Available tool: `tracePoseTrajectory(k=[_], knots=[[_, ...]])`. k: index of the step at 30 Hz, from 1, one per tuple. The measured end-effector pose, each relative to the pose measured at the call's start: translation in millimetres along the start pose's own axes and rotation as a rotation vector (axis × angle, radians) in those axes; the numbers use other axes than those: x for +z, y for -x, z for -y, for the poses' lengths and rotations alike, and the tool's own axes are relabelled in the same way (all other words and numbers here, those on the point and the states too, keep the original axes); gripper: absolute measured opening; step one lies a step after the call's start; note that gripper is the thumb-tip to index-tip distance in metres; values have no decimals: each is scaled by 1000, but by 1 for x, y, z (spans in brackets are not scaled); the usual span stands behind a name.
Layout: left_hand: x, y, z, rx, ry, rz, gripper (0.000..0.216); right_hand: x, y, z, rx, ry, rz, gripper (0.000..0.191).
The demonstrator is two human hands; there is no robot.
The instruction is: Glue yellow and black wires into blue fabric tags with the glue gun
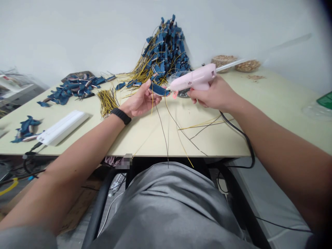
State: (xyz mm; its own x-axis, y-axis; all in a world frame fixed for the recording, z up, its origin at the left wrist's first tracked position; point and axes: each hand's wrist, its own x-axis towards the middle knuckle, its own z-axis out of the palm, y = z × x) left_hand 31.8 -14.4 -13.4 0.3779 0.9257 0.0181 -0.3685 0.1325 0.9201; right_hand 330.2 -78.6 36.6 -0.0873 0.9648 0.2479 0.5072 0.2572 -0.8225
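Between the thumb and fingers of my left hand is a small dark-blue piece, held above the table. Thin yellow and black wires hang from it toward the table's front edge. My right hand is wrapped round the handle of a pink hot glue gun. Its nozzle points left and sits close to the right end of the blue piece; whether they touch I cannot tell. A clear glue stick juts from the gun's back. Behind it, a round dish is partly hidden.
A tall heap of wired blue pieces leans on the wall. At left lie loose blue pieces, a yellow-black wire bundle and a white power strip. Two tubs stand back right. The gun's black cable drops over the front edge.
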Motion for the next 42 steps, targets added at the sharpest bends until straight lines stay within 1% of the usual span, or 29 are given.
tracePoseTrajectory(k=[3,9,15,22,28,31,35,38,42], knots=[[-1,-1,0,-8,28,12,65,0,0,1,-9,-3,9,16],[-2,-3,0,9,-7,32,57,1,-3,-2,-11,14,12,13],[1,-2,1,28,-44,40,56,1,-4,-6,-17,29,20,13],[-4,-4,2,37,-112,47,60,-1,0,-3,-31,-30,47,19],[-5,-5,3,36,-85,53,55,-2,0,-5,-30,-105,83,26],[-2,-4,1,13,-86,46,55,-1,0,-5,-24,-94,69,28],[0,-4,0,-7,-72,15,58,-1,2,1,-14,-77,85,29],[-2,-5,1,25,-115,19,57,-2,3,2,-7,-78,101,29],[-4,-4,4,107,-204,28,55,-3,1,-3,-13,-89,107,32]])
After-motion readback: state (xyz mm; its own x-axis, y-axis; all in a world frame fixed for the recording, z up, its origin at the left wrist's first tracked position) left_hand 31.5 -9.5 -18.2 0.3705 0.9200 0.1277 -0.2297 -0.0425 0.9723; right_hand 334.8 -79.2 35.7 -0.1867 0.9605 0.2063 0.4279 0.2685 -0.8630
